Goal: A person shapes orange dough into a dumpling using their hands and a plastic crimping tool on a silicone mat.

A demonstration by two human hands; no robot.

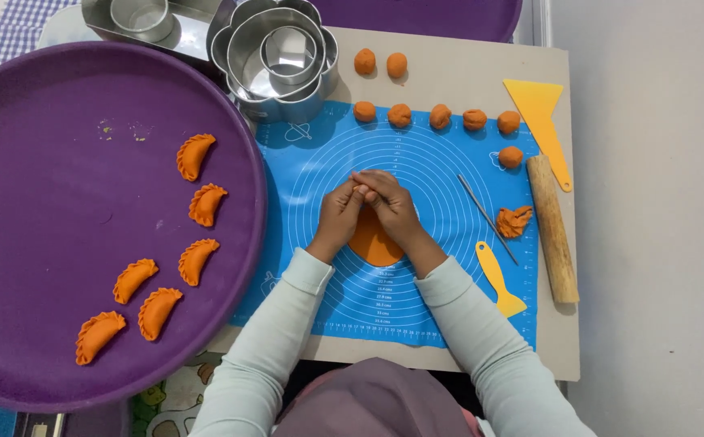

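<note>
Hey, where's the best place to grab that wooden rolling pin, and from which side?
Grip the rolling pin around its middle, coming from above with the right hand. It's a plain cylinder lying flat at the mat's right edge, with a dough scrap on its left and bare board on its right.

No packages, labels, signs or screens in view; only printed white ring and ruler markings on the blue silicone baking mat [303, 174].
</note>
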